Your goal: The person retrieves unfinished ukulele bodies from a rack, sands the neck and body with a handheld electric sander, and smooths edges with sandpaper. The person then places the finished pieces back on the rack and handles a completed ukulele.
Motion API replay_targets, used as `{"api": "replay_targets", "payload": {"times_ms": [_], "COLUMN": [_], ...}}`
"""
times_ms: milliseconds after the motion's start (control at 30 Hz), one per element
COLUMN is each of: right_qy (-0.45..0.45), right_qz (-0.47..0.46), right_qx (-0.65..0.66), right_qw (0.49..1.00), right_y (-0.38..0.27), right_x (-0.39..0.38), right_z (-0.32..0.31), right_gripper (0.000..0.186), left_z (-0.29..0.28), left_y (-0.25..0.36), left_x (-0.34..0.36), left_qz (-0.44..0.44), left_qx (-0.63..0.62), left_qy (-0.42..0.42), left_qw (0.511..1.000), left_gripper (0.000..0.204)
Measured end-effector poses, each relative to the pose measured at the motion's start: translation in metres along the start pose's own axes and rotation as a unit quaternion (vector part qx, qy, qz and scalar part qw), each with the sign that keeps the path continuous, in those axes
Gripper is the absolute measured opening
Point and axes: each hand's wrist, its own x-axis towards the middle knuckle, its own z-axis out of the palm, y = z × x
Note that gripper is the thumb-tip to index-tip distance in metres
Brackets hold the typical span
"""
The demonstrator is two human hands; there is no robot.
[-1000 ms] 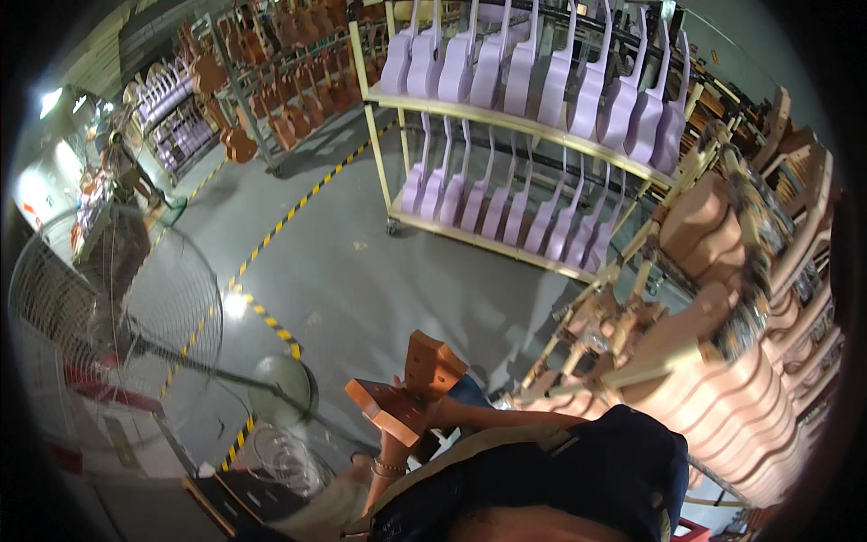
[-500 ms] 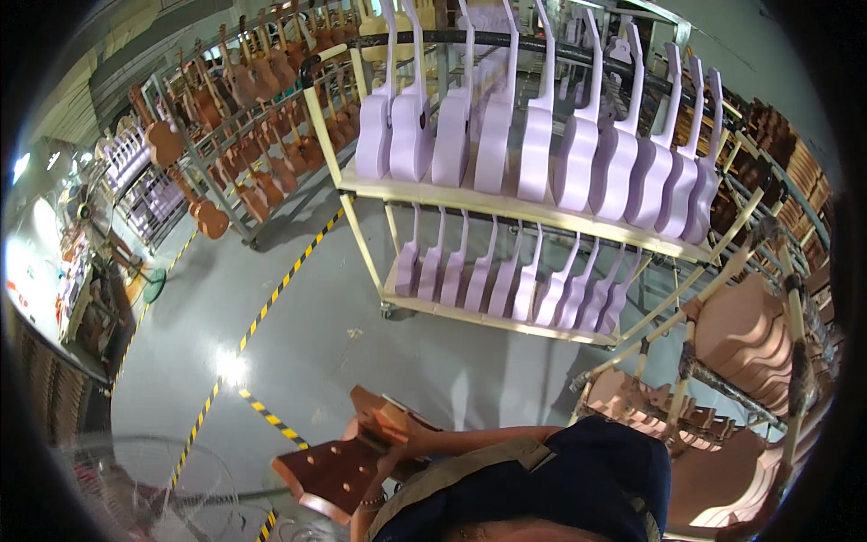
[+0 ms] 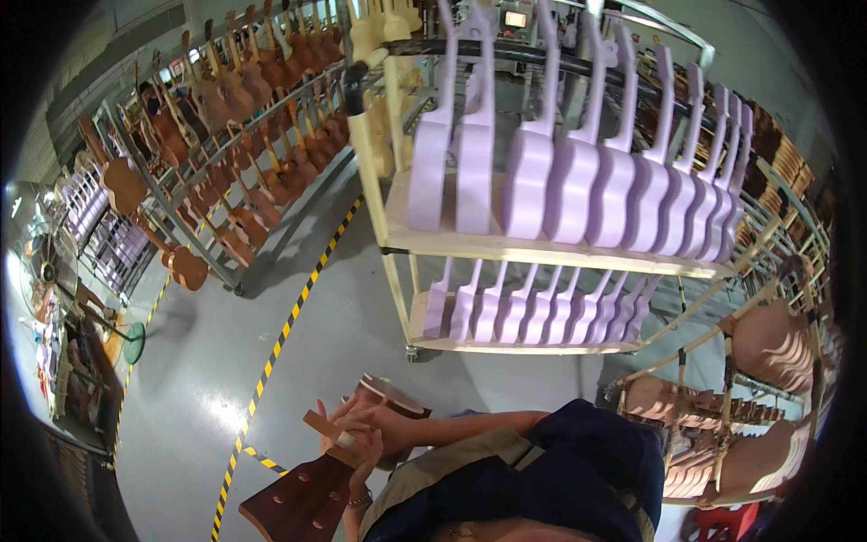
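At the lower middle, close to me, is a dark brown wooden instrument headstock [image 3: 293, 501] with several round peg holes; it looks like a ukulele's. My left hand [image 3: 364, 456], with a bracelet at its wrist, is closed around the neck just behind the headstock. Coming across from the right, my right hand [image 3: 372, 423] meets the left one, some fingers raised and the others at a narrow tan strip [image 3: 323, 425]. Past the hands shows a brown piece with a pale edge [image 3: 384, 390], probably the instrument's body. The hands hide most of the neck.
A two-tier trolley [image 3: 560, 242] of lilac ukuleles stands ahead. Brown instruments hang on a long rack [image 3: 149, 185] at the left. Racks of wooden bodies [image 3: 763, 343] are at the right, near a red stool [image 3: 727, 519]. Yellow-black tape [image 3: 293, 316] marks the floor.
The view has turned, so the trolley sits farther right. The headstock has moved down and left. My right hand has come over beside the left, and the tan strip now shows at its fingers.
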Motion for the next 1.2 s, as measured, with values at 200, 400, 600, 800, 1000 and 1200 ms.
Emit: {"api": "replay_targets", "payload": {"times_ms": [200, 400, 600, 800, 1000, 1200], "right_qy": [0.0, -0.126, -0.196, -0.272, -0.307, -0.25], "right_qz": [-0.134, -0.025, -0.176, -0.219, -0.17, -0.275], "right_qx": [-0.304, -0.011, 0.067, 0.006, 0.018, -0.157], "right_qw": [0.943, 0.992, 0.962, 0.937, 0.936, 0.915], "right_y": [0.089, 0.176, 0.192, 0.243, 0.228, 0.24], "right_x": [0.11, 0.231, 0.389, 0.509, 0.633, 0.76], "right_z": [-0.004, 0.036, 0.083, 0.135, 0.173, 0.228], "right_gripper": [0.047, 0.042, 0.045, 0.042, 0.04, 0.032], "left_z": [-0.037, -0.109, -0.202, -0.262, -0.344, -0.451], "left_y": [-0.117, -0.223, -0.282, -0.375, -0.484, -0.586], "left_x": [0.042, 0.079, 0.124, 0.127, 0.143, 0.18], "left_qz": [0.033, -0.043, -0.131, -0.176, -0.181, -0.146], "left_qx": [-0.027, 0.001, 0.109, 0.166, 0.125, 0.127], "left_qy": [0.082, 0.076, 0.191, 0.222, 0.253, 0.232], "left_qw": [0.996, 0.996, 0.967, 0.945, 0.942, 0.953], "left_gripper": [0.022, 0.02, 0.019, 0.017, 0.024, 0.021]}}
